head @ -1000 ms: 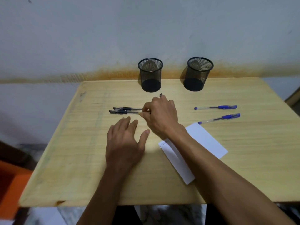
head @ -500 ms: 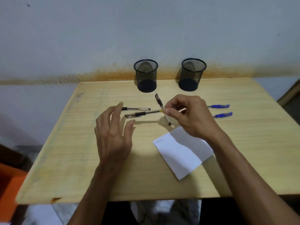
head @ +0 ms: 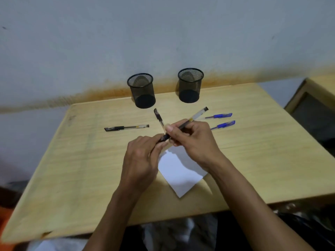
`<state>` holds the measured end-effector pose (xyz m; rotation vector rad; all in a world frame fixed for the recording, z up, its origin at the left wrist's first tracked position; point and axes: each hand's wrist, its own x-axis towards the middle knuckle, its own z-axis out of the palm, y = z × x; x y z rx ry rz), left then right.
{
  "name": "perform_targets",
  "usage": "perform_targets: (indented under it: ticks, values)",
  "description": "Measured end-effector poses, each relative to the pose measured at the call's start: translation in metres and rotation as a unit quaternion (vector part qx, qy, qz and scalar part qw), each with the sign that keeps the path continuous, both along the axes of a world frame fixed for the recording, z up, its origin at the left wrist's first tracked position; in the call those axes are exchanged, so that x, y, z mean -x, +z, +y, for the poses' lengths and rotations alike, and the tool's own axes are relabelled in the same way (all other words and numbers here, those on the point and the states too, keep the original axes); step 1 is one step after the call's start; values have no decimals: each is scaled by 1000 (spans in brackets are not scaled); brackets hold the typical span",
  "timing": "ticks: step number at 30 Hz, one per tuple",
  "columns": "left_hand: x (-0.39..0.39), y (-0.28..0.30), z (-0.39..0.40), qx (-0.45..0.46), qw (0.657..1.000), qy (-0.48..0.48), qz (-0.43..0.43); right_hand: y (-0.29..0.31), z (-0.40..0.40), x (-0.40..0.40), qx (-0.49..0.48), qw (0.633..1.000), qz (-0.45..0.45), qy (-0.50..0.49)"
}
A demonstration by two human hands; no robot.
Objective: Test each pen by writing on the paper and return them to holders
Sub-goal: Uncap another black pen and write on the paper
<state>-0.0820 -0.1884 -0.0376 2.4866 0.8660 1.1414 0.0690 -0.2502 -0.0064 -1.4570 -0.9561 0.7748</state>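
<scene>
R hand (head: 192, 142) pinches a black pen (head: 188, 122) mid-barrel, thumb and fingers curled round it, held above the table (head: 72, 169) just over the paper (head: 181, 171). Pen's long axis runs diagonal: back end up-right toward the right holder (head: 190, 86), capped tip end down-left, straight into the L hand (head: 143, 158). L fingers curl round that cap end, so the L hand is nearest the cap; pulling it off along the axis looks like the next move. Cap/barrel joint is buried btwn both hands, prob. still on, can't confirm. Another black pen (head: 159, 117) lies partly behind the hands; a third (head: 126, 127) lies left. Two blue pens (head: 220, 120) are partly cut off by the R hand. Left holder (head: 141, 91) stands behind.
</scene>
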Motion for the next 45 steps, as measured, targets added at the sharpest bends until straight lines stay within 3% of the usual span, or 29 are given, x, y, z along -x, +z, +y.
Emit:
perform_targets:
  ticks: [2,6,12,28,32,36,39,42,45]
  values:
    - [11,2,3,17,999,29,1,5,1,-17,-24,998,46,-36]
    - [52,9,18,157,979,130,-9,24,-4,-66,-94,980,135,-111]
    - [63,4,40,185,965,187,13,9,-5,-42,-54,987,142,-51]
    - [59,-20,86,219,944,243,33,-12,-13,-20,8,994,95,-58]
    - [60,-21,84,214,949,230,39,-17,-12,-18,17,995,85,-51]
    - [58,-24,66,135,964,226,29,-23,-12,-16,24,998,36,-46]
    - [44,-24,42,76,988,134,-30,-24,-9,-15,17,999,4,-31]
    - [31,-36,29,9,999,10,33,-21,-4,-11,18,998,-51,14]
    - [29,-47,30,27,995,-38,88,-21,4,-9,36,994,-91,54]
